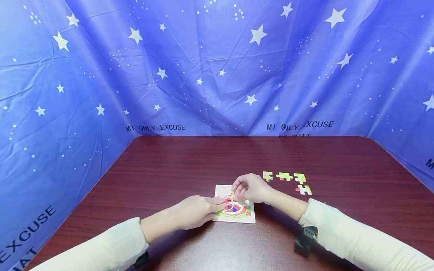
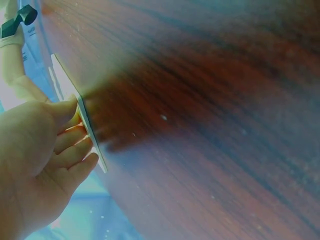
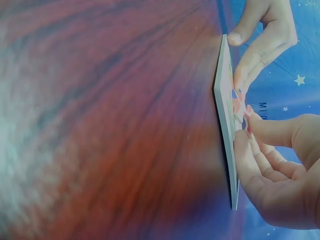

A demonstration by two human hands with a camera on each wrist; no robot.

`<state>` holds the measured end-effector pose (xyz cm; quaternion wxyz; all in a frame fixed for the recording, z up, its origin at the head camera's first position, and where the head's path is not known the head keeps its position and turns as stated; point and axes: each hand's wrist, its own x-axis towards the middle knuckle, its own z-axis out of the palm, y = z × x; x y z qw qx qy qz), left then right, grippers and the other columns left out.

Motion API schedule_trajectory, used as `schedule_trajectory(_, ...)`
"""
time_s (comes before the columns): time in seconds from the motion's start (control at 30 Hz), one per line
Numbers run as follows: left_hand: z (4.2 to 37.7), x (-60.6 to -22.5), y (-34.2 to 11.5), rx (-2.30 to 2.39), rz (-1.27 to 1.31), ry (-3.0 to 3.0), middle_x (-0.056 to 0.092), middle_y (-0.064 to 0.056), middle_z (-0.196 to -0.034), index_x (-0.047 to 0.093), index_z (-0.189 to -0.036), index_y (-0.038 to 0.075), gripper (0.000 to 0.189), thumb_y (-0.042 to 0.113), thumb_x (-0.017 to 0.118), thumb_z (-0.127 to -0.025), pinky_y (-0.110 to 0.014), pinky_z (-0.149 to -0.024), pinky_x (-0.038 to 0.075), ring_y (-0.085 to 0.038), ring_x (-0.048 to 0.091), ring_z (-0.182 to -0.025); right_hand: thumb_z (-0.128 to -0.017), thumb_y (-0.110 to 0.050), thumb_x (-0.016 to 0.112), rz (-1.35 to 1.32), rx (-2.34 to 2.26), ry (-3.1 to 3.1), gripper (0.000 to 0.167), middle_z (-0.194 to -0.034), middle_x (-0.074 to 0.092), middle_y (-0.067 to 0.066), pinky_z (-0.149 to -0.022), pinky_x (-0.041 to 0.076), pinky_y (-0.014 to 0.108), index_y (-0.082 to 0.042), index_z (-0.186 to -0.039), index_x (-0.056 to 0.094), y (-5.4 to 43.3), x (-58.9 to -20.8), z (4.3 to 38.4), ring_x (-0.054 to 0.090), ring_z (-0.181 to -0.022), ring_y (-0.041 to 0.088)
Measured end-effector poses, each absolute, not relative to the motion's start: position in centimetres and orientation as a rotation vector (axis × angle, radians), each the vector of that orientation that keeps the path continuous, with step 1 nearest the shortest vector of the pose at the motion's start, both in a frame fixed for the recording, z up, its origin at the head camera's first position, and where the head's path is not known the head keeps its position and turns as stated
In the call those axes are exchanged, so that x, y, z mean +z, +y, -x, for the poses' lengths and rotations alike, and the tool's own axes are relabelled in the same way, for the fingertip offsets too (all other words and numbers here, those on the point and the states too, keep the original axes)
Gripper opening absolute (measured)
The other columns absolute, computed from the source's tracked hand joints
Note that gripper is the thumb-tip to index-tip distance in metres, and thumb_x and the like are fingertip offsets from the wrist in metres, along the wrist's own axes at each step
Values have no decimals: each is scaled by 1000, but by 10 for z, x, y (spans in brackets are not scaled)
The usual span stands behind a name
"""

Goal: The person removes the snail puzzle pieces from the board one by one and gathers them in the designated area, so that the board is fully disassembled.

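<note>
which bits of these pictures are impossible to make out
Head view: part of the puzzle board, covered by the left hand and right hand.
Right wrist view: full shape of the pinched piece, hidden by fingers.
Head view: fine details on the loose pieces, too small.

Dark red-brown table (image 1: 169,158), wood-grained, far corners rounded; behind it and along both sides, as seen from where I stand, a creased blue cloth (image 1: 217,45) bearing white stars (image 1: 258,34), dots (image 1: 236,14) and black lettering (image 1: 172,127), "EXCUSE" legible
</note>
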<state>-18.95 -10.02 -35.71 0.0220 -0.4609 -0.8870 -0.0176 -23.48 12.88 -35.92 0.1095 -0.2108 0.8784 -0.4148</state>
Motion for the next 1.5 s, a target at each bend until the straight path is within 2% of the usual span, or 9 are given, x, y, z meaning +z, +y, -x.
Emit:
schedule_trajectory(0.13,188,-357,-100,-49,1428,-2756,59,-3,-136,60,-132,14,40,27,60,-94,-32,-95,54,-14,58,-125,-75,-4,76,518,-1286,2552,13,-73,71,5,-62,49,20,-3,-86,70,128,-360,235,61,-62,5)
schedule_trajectory(0.23,188,-357,-101,-48,1420,-2776,58,-2,-138,59,-134,15,41,28,59,-95,-32,-96,53,-14,57,-126,-76,-5,76,448,-1364,2462,17,-75,72,7,-62,54,22,1,-91,71,127,-359,236,64,-62,6)
schedule_trajectory(0.43,189,-357,-101,-52,1425,-2754,58,-3,-137,59,-133,14,40,28,59,-95,-32,-96,54,-14,57,-126,-80,-2,73,389,-1459,2313,21,-81,74,16,-68,61,33,8,-98,70,126,-359,235,69,-62,10)
schedule_trajectory(0.8,190,-358,-100,-55,1432,-2758,57,-3,-138,59,-133,14,41,30,58,-95,-31,-96,53,-14,57,-127,-79,-4,74,372,-1481,2352,20,-79,75,14,-64,60,29,7,-95,72,131,-360,232,68,-58,9)
schedule_trajectory(1.03,189,-359,-99,-27,1422,-2778,56,-2,-140,57,-135,13,42,29,57,-96,-31,-99,52,-13,55,-129,-80,-4,74,371,-1494,2353,22,-84,75,19,-68,61,31,9,-98,70,137,-356,231,70,-66,8)
schedule_trajectory(1.3,188,-359,-99,-25,1403,-2777,57,0,-139,58,-134,15,41,28,59,-95,-30,-97,53,-11,56,-127,-81,-2,72,319,-1575,2274,28,-80,75,10,-69,61,30,13,-104,66,153,-357,231,68,-63,6)
schedule_trajectory(1.5,187,-357,-100,-41,1437,-2715,60,-2,-136,60,-132,12,41,26,60,-94,-31,-94,54,-13,58,-125,-82,-2,71,301,-1620,2234,31,-79,74,6,-70,61,31,15,-107,65,169,-357,231,69,-65,7)
